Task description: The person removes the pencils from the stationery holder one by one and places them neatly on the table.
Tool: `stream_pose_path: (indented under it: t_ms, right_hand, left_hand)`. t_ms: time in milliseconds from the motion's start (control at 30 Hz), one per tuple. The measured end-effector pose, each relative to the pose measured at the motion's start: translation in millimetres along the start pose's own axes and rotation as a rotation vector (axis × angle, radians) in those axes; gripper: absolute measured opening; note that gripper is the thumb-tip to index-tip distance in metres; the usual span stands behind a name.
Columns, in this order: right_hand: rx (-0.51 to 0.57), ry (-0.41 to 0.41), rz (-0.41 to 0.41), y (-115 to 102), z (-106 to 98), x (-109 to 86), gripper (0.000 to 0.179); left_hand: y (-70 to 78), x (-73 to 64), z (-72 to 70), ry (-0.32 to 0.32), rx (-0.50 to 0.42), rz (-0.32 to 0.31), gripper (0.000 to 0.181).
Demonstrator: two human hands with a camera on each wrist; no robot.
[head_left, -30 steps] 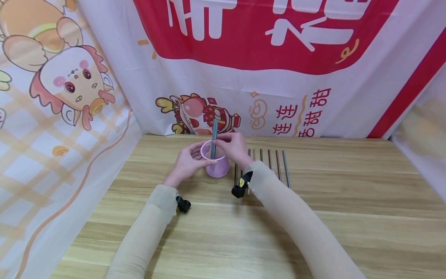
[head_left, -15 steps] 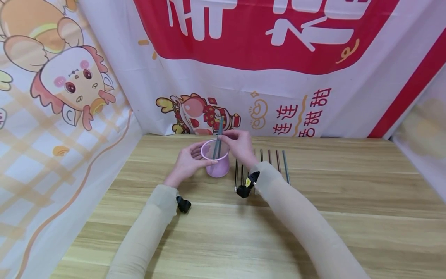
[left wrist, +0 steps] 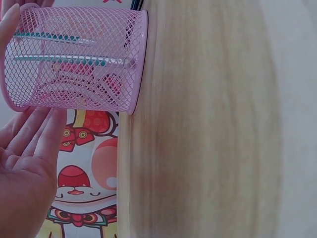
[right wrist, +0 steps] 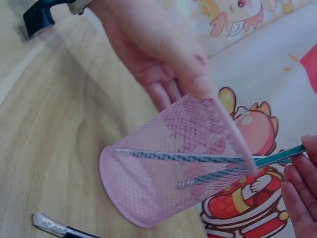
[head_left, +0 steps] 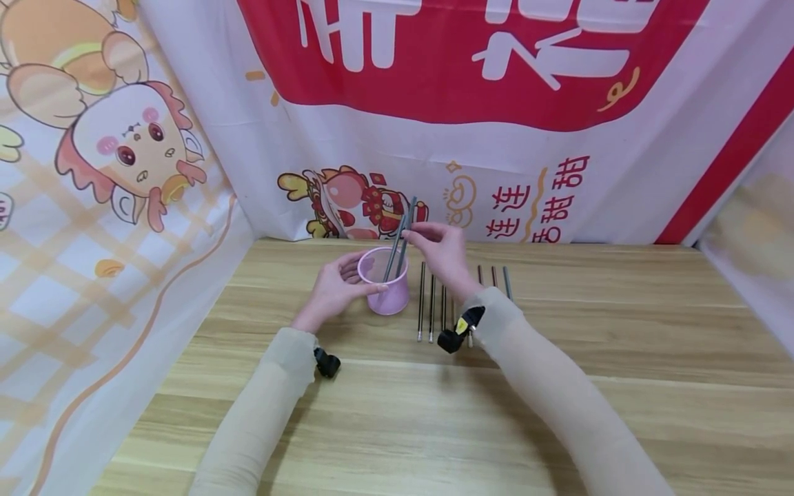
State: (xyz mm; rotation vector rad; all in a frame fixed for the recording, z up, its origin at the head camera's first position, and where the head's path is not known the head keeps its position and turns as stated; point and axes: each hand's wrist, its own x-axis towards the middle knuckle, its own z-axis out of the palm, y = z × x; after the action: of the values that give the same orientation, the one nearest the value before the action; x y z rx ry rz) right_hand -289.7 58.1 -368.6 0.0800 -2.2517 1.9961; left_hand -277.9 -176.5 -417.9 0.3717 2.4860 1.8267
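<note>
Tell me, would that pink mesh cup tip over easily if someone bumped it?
Probably. The pink mesh cup is open wire mesh, so likely light, and the two pencils lean past its rim, which may pull it sideways. The left hand cupping its side suggests it needs steadying.

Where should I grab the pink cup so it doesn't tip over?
Hold the pink mesh cup around its round side wall, coming from the left as the left hand does. It stands upright, and the pencils lean right, so that side is free.
</note>
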Motion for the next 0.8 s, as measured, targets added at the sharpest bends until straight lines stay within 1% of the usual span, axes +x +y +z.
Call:
stream_pose_path:
  t_ms: [67,133,300,433,600,800]
  right_hand:
    - [0.017,0.004,0.016,-4,-4,-0.9,0.031]
    - [0.027,0.018,0.012,-7,-8,-1.3,0.032]
    - [0.079,0.053,-0.029,-15,-18,-2.3,0.033]
    - [0.160,0.078,-0.042,-23,-25,-5.1,0.035]
    - [0.257,0.113,-0.065,-31,-38,-8.8,0.037]
    - [0.270,0.142,-0.088,-33,-57,-12.3,0.037]
  left_hand:
    - [0.1,0.1,-0.2,-0.001,-0.001,0.000,0.087]
    - [-0.2,0.3,-0.3,-0.001,0.000,0.001,0.087]
    - [-0.2,0.5,0.4,0.005,0.001,0.007,0.085]
    - [1.1,-0.4,0.8,0.007,-0.003,0.006,0.086]
    - [3.2,-1.8,0.9,0.001,0.002,-0.018,0.088]
    - [5.4,-3.3,1.2,-0.008,-0.016,-0.022,0.090]
